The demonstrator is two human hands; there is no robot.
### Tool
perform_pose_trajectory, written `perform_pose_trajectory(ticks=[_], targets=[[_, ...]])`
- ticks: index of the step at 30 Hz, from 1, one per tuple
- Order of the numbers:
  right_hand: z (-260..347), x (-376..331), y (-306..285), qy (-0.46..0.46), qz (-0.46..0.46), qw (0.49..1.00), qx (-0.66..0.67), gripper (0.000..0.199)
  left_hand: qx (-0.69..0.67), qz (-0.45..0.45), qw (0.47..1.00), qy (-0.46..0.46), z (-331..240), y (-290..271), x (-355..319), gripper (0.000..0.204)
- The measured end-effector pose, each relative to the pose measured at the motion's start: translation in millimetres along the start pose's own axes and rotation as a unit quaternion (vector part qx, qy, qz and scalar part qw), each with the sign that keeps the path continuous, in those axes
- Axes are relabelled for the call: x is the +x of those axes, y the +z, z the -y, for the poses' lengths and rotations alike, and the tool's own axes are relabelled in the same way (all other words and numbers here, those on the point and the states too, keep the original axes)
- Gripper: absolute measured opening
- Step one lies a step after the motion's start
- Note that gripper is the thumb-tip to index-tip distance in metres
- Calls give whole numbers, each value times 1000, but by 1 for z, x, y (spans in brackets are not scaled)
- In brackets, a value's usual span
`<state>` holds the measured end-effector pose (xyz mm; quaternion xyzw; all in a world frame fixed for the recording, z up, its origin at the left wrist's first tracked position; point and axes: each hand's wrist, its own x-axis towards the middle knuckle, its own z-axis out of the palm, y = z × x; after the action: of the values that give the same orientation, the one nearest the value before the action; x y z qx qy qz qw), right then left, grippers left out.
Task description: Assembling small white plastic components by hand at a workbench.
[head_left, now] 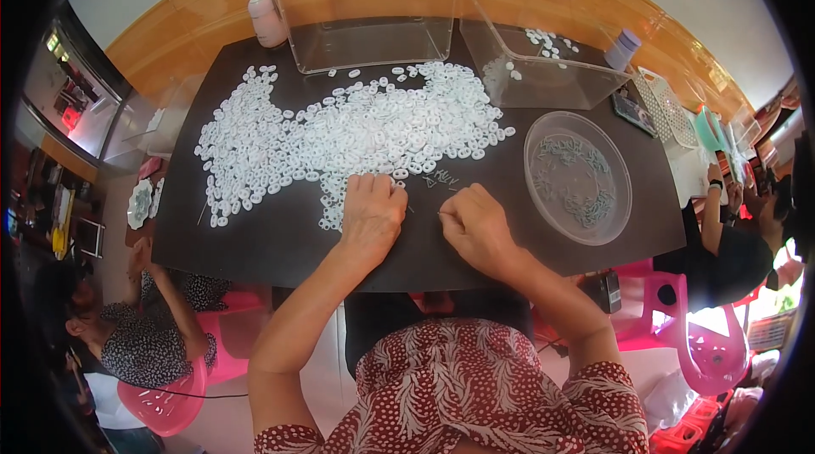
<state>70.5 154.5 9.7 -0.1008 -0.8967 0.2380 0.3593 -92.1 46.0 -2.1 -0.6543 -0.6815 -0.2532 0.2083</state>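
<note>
A large heap of small white oval pieces with holes [382,119] spreads over the dark table. My left hand [372,212] rests at the heap's near edge, its fingers curled down and closed; whatever they hold is hidden beneath them. To its right, my right hand [477,223] is closed in a pinch, thumb against forefinger, and anything between the tips is too small to name. Just beyond that hand lies a little group of thin grey screw-like pins [441,177]. More such pins sit in a round clear plastic dish [622,215] on the right.
Two clear plastic bins stand at the back, one upright [365,62] and one holding a few white pieces [552,91]. A pink bottle [267,21], a purple-capped bottle [623,50] and a phone [633,113] are near the edges. Other people sit left [157,327] and right [730,242].
</note>
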Motion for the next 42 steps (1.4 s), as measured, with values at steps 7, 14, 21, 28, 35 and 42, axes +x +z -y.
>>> perform_pose_trajectory(ticks=[7, 14, 21, 28, 35, 42], targets=[[4, -7, 0, 39, 2, 999, 17, 12, 13, 15, 999, 45, -4, -4, 0, 8], [7, -10, -4, 69, -6, 997, 31, 10, -64, -75, 994, -42, -5, -11, -8, 19], [9, -14, -2, 75, -4, 997, 32, 9, -9, -16, 998, -56, -16, -5, -9, 16], [14, -12, 1, 70, -7, 996, 57, 17, -14, 44, 997, -64, -9, -1, -2, 17], [15, -15, 1, 75, -5, 995, 61, 16, -9, 54, 995, -87, -13, -5, 0, 26], [14, -19, 1, 83, -17, 994, 64, 16, -83, -68, 991, -82, -8, -2, 5, 9]])
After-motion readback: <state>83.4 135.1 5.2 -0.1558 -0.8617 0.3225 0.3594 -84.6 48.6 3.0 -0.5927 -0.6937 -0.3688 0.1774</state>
